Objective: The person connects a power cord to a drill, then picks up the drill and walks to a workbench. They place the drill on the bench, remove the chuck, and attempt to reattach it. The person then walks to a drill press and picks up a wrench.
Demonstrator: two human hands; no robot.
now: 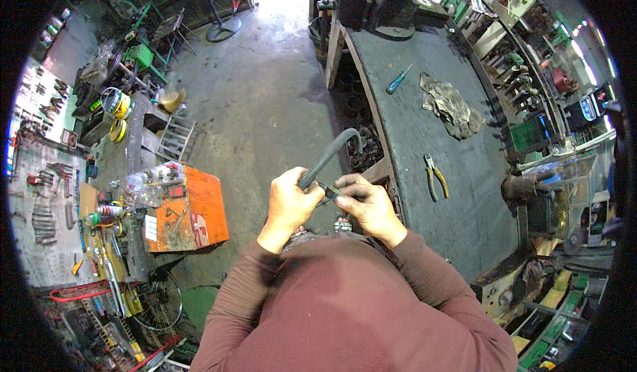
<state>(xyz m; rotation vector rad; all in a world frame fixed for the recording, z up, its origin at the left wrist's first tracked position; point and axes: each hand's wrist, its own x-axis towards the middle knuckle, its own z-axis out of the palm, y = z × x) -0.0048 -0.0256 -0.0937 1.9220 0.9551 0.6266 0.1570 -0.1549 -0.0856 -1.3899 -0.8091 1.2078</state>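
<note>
My left hand [290,201] is closed around a grey corrugated hose [326,154], whose free part arches up and away to the right. Close beside it, my right hand [370,206] pinches a small black end piece [330,191] at the near end of the hose. The fingertips of both hands almost meet there, and the fingers partly cover that end. Whether the black piece is joined to the hose I cannot tell. Both hands are in front of my body, just left of the dark workbench [458,219].
On the workbench lie pliers with yellow and black handles [434,178], a blue screwdriver [399,80] and a crumpled grey rag [450,106]. An orange cabinet [207,206] stands to the left. Beyond it is a tool-covered bench [50,259]; a round-based stand [223,30] is farther off.
</note>
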